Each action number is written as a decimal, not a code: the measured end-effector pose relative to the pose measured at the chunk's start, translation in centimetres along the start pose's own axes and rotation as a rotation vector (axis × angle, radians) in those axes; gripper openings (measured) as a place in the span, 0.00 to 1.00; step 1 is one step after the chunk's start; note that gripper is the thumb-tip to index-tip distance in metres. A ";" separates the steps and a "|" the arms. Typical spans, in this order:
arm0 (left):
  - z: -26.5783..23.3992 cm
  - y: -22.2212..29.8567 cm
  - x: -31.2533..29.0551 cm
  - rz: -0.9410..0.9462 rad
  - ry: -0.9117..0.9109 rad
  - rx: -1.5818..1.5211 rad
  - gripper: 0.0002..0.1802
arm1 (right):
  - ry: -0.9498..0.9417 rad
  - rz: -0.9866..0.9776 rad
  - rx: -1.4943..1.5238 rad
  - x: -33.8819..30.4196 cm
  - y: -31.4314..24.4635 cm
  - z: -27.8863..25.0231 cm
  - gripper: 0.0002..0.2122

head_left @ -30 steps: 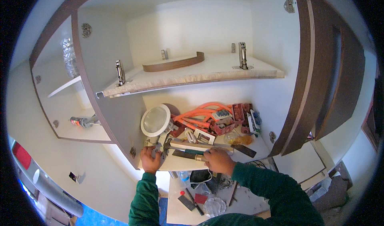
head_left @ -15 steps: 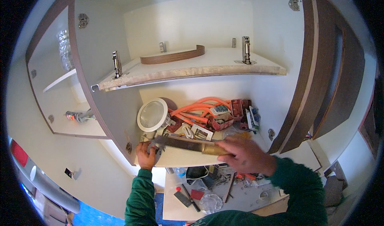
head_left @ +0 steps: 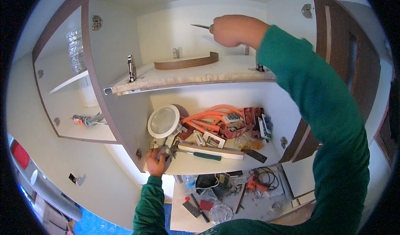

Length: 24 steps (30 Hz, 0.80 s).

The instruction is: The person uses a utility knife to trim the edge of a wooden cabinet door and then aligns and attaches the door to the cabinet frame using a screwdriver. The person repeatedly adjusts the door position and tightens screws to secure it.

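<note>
Raised over the tilted white panel [head_left: 141,81], my right hand [head_left: 233,30] is closed round a tool with a pointed dark blade [head_left: 201,26]; its handle is mostly covered by my fingers. My left hand [head_left: 155,163] rests low at the left front of the cabinet floor [head_left: 191,165]. Its fingers are curled against small pieces I cannot make out. Beside it lies a hammer with a green handle [head_left: 207,156], in front of a pale wooden strip [head_left: 229,153]. A curled brown edging strip [head_left: 187,63] lies on the panel, near an upright hinge [head_left: 131,68].
Behind the hammer are a round white lamp [head_left: 163,121], orange hose [head_left: 208,115], red boxes [head_left: 252,116] and a dark flat piece [head_left: 254,155]. A lower worktop [head_left: 260,206] carries scraps, a black cable [head_left: 266,176] and a plastic bottle [head_left: 190,181]. A caulking gun [head_left: 88,120] lies in the left compartment.
My right hand has swung up from beside my left hand to above the panel, carrying the bladed tool. The hammer and the strip are now uncovered. My left hand stays low by the edge.
</note>
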<state>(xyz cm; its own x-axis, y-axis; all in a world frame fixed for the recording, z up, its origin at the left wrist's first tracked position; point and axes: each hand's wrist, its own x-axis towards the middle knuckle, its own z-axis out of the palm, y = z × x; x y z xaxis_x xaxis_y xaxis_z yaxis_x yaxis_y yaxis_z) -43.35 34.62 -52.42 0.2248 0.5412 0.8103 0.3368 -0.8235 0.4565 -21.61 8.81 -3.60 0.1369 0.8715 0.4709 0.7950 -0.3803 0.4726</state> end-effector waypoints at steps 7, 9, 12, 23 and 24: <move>0.1 -1.2 -0.6 -0.025 0.022 -0.006 0.14 | -0.089 -0.045 -0.088 5.4 0.5 6.3 0.08; 0.2 -1.3 -0.5 -0.036 0.028 -0.030 0.14 | -0.142 -0.048 -0.074 5.9 0.5 7.2 0.08; 0.3 -1.2 -0.2 -0.036 0.002 -0.067 0.14 | -0.196 -0.067 -0.110 5.2 0.2 7.7 0.07; 0.3 -1.8 0.1 -0.028 -0.062 -0.091 0.13 | -0.112 -0.109 -0.193 1.7 -2.0 5.7 0.06; 0.3 -2.2 0.1 -0.052 -0.071 -0.117 0.13 | -0.099 -0.114 -0.186 1.8 -2.2 5.4 0.07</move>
<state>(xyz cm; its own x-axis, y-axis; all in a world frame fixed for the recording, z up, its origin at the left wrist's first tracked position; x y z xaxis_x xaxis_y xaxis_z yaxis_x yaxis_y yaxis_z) -43.81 36.56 -53.50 0.2750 0.5912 0.7581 0.2422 -0.8057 0.5405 -19.91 12.88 -7.82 0.1169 0.9349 0.3351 0.6875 -0.3197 0.6520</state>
